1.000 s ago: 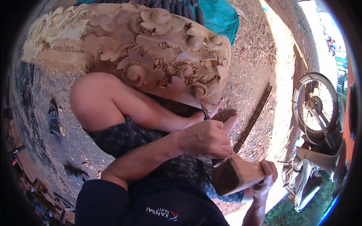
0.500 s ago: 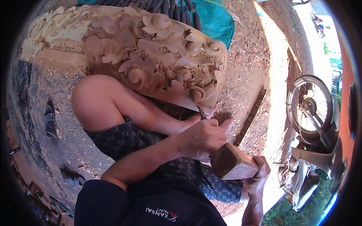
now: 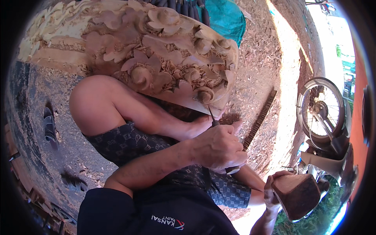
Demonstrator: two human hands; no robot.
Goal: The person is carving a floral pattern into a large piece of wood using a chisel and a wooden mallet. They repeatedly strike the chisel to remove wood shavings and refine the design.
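My left hand (image 3: 219, 148) is closed around the handle of a carving chisel (image 3: 214, 120). Its thin blade points away from me, with the tip at the near right corner of a carved wooden panel (image 3: 178, 102), beside a curled petal; whether it touches the wood I cannot tell. The butt of the handle shows below my fist. Off to the right, my right hand (image 3: 271, 194) grips a blocky wooden mallet (image 3: 299, 196), held apart from the chisel. Raised flowers and leaves cover the panel, with shavings lying in its hollows.
Several dark-handled tools (image 3: 188, 9) lie beyond the panel beside a teal sheet (image 3: 225, 19). A long bristled strip (image 3: 260, 119) rests on the chip-strewn ground at right. Farther right stands a motorbike (image 3: 321, 109). Sandals (image 3: 50, 124) lie at left. My bent leg (image 3: 98, 102) borders the panel.
The mallet in my right hand has swung right, away from the chisel's butt end. My left hand has shifted slightly right and down, and more of the chisel blade shows.
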